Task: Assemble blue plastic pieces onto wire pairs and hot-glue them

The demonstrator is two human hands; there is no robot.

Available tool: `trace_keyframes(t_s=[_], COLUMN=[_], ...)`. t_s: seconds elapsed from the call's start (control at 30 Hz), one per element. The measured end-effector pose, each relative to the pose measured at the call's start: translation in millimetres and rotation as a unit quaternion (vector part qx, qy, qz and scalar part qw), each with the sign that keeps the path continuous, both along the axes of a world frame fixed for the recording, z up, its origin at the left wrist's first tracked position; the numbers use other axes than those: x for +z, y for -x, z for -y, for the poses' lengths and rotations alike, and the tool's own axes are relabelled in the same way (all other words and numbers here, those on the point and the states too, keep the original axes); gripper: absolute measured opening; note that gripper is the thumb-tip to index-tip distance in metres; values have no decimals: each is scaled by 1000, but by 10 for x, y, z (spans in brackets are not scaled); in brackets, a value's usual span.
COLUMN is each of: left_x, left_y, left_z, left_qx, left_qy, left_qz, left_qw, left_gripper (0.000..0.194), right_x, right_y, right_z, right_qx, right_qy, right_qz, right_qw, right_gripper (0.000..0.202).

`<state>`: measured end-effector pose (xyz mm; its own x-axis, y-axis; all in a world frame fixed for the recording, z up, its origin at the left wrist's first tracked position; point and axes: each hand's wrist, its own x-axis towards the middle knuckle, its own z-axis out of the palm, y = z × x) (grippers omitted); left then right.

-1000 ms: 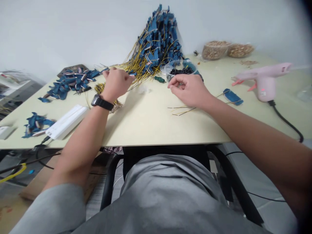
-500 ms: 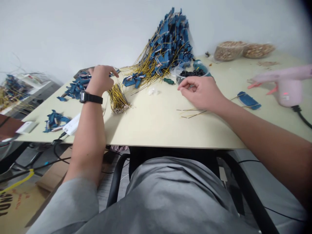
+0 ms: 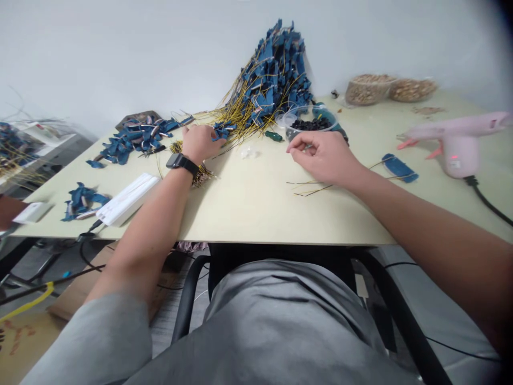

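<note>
My left hand, with a black watch on its wrist, reaches over a bundle of yellow and black wires. Its visible fingers and thumb are apart, at a few small blue pieces; the other fingertips are partly hidden. My right hand hovers in front of a clear bowl of small black parts. Its thumb and fingers are curled together, and whatever may be in them cannot be made out. Thin wires run beneath its wrist from a flat blue piece at the right.
A tall heap of blue pieces with yellow wires leans on the wall. More blue pieces lie at left, behind a white power strip. A pink glue gun stands at right. A green-handled tool and bagged tan material lie farther back.
My left hand has moved right and slightly down, from beside the left-hand pile to the small blue pieces near the heap. My right hand keeps nearly the same place and pose.
</note>
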<state>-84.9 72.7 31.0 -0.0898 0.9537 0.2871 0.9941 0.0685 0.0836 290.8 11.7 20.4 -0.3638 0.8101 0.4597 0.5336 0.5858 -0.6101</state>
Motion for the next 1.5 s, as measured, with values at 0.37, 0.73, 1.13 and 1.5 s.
trace_keyframes(t_s=[0.37, 0.73, 1.13, 1.5], left_x=[283, 306, 70, 604], left_y=[-29, -273, -695, 137], left_z=[251, 422, 478, 498], left_qx=[8, -236, -324, -119], left_qy=[79, 102, 70, 100], left_qz=[-104, -44, 63, -8], left_qw=[991, 965, 941, 988], left_gripper=[43, 34, 43, 41], right_x=[-5, 24, 8, 49], right_y=[2, 18, 23, 4], right_z=[-19, -11, -35, 17], right_qx=[-2, -5, 3, 9], right_qy=[8, 24, 48, 38], right_qz=[5, 29, 52, 38], right_qw=[1000, 999, 998, 999], right_gripper=[7, 3, 3, 6])
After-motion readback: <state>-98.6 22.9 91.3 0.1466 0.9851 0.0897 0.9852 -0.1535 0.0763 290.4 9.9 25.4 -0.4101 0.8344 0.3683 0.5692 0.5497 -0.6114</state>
